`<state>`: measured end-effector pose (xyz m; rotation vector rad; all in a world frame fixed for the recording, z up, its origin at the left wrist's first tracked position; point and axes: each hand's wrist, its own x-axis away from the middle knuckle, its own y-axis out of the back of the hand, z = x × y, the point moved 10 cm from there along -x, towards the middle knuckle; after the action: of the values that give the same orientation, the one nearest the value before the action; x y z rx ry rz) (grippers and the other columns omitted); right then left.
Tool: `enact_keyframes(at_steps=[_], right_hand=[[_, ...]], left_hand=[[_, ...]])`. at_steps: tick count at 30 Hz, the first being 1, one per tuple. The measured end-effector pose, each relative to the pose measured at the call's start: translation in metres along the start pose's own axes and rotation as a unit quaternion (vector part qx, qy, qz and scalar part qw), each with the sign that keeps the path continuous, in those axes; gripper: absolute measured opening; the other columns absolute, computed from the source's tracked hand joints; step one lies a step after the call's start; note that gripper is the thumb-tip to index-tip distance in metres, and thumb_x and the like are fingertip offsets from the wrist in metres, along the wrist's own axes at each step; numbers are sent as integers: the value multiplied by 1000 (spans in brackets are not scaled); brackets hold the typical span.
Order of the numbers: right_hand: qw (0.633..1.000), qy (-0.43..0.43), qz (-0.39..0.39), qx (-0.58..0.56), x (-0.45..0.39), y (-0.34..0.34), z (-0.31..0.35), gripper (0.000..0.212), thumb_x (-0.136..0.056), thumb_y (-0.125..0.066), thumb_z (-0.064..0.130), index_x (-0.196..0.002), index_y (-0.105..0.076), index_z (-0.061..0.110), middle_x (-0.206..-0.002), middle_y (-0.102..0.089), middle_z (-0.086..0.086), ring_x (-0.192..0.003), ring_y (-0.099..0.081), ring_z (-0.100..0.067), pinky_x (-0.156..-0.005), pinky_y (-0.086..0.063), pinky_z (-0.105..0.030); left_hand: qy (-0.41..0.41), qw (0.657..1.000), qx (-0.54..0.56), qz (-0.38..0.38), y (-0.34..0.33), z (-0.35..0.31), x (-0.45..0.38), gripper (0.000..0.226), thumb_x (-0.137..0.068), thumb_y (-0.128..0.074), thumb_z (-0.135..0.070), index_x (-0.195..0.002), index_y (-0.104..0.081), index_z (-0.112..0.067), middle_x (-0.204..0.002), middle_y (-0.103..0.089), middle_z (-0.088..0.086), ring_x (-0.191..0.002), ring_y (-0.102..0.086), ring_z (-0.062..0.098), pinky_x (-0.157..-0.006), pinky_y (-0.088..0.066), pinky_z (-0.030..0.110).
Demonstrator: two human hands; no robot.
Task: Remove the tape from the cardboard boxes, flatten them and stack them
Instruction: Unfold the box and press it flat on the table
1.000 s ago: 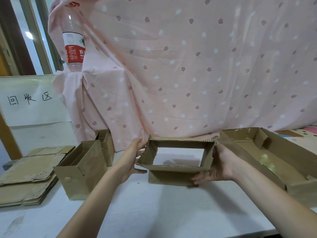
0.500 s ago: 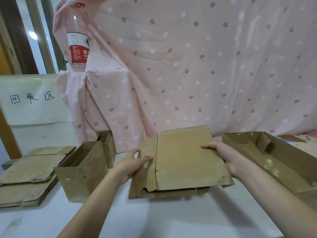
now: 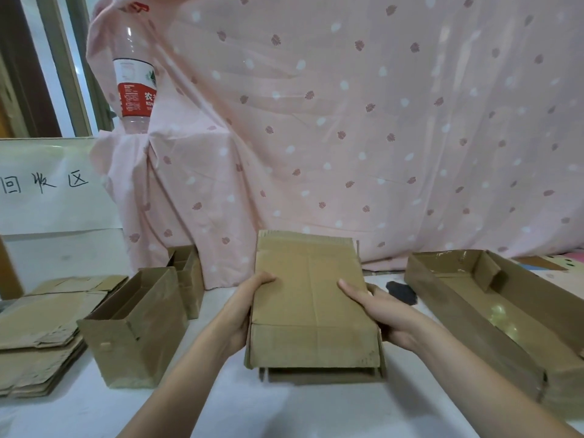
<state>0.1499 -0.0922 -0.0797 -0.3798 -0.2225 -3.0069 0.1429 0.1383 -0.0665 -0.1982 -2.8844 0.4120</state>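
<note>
Long shallow brown cardboard tray (image 3: 493, 314): right end cut off by frame edge; stack of flattened brown cardboard sheets (image 3: 38, 336): left side cropped; both forearms cropped below.

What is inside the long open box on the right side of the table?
The long open box shows bare cardboard, an inner flap at the far end and a shiny patch on the floor. Its near end is cut off.

"回收区" on white sign (image 3: 47, 184), "农" on bottle label (image 3: 136, 96)

flattened box (image 3: 311, 298); gripped by both hands: left (image 3: 243, 311); right (image 3: 384, 314)
</note>
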Motion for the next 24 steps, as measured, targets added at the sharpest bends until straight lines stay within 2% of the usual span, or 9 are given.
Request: enact_keyframes(at_steps=[3,5,8,10,12,15,17,19,24], right_hand=[[996,26,-71,51,-10,21,4,115,-61,-75,78,-153,-24,33,-136,-59,5,-118,-62,-21,-103,-49,-39],[995,-4,-84,59,-18,31,-8,108,-71,-71,72,-156,-25,24,-143,-53,-1,-124,-56,-23,-104,-46,-38],[992,-38,-100,63,-27,43,-23,52,-90,-73,36,-124,-61,-1,-114,-72,-13,-91,-68,-20,-69,-52,-30],[990,-32,-117,76,-31,47,-25,28,-91,-73,26,-105,-71,2,-102,-76,-15,-84,-71,-25,-66,-52,-29],[984,-14,-139,112,-39,51,-20,26,-92,-72,26,-107,-71,5,-97,-75,-11,-87,-71,-27,-69,-54,-31],[952,-16,-136,274,-58,47,-17,29,-90,-72,30,-107,-69,7,-97,-71,-7,-90,-67,-24,-76,-56,-33],[915,-31,-126,381,-70,38,-21,35,-89,-70,37,-108,-66,7,-102,-69,-7,-94,-65,-24,-79,-53,-33],[880,-30,-126,458,-79,25,-23,36,-95,-60,39,-113,-60,8,-114,-65,-11,-104,-61,-29,-80,-48,-34],[789,9,-202,581,-82,0,-14,58,-101,-35,32,-155,-17,20,-152,-19,-22,-138,-20,-39,-114,-14,-53]], left_hand=[[25,999,15,-28,11,2,-4,31,-89,-64,-19,-116,-66,-4,-97,-73,16,-82,-70,31,-83,-57,46],[18,999,26,-41,25,-2,-7,27,-92,-63,-14,-116,-66,-3,-102,-73,19,-82,-72,31,-78,-57,45],[-12,998,10,-55,42,-3,-13,28,-92,-65,-9,-119,-64,-1,-105,-73,21,-83,-72,31,-73,-60,43],[-26,995,-41,-81,53,2,-18,32,-90,-69,-6,-120,-63,-1,-102,-74,18,-83,-73,30,-66,-60,39],[-50,984,-128,-117,66,7,-24,56,-85,-75,-7,-135,-52,-8,-113,-71,15,-93,-72,29,-73,-60,39],[-72,897,-413,-144,72,12,-32,81,-84,-73,-33,-146,-22,-45,-145,-47,11,-114,-61,32,-87,-55,42],[-70,778,-617,-97,55,30,-46,76,-88,-59,-52,-149,-13,-56,-165,-10,2,-145,-27,40,-112,-32,58],[-64,676,-734,-26,35,57,-52,65,-93,-45,-61,-149,-13,-56,-166,6,-5,-152,2,35,-117,-5,64],[1,647,-763,0,23,90,-53,61,-89,-34,-69,-146,-21,-53,-161,-16,4,-146,-13,41,-113,-10,63]])
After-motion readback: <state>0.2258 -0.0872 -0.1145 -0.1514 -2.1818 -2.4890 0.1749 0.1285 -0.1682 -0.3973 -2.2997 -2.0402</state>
